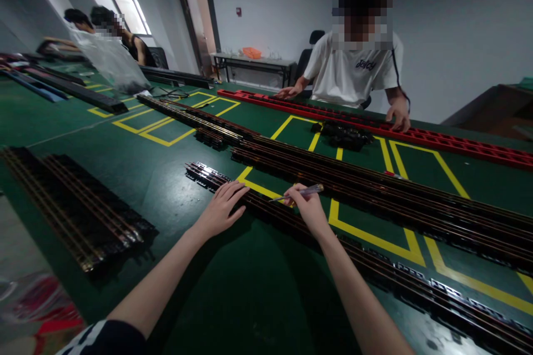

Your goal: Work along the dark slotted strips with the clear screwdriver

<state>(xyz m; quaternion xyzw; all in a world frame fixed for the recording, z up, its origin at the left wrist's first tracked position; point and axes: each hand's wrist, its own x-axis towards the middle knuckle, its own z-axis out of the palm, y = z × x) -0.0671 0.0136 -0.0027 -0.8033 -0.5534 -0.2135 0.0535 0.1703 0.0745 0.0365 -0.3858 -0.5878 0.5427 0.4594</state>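
A long black rail strip with copper-coloured rods (266,208) runs diagonally across the green table in front of me. My left hand (226,205) lies on this strip near its far left end, fingers stretched out and thumb apart. In my right hand (306,204) is a screwdriver (310,191) with a clear handle, held like a pen. Its thin shaft points left, over the strip, toward my left hand. Whether the tip touches the strip I cannot tell.
Behind lie more black strips with rods (353,180), and a short stack (75,205) sits at left. A dark clump of parts (343,136) rests beyond. Opposite, a person in a white shirt (353,72) touches a long red rail (433,141). Yellow tape (375,238) marks the table.
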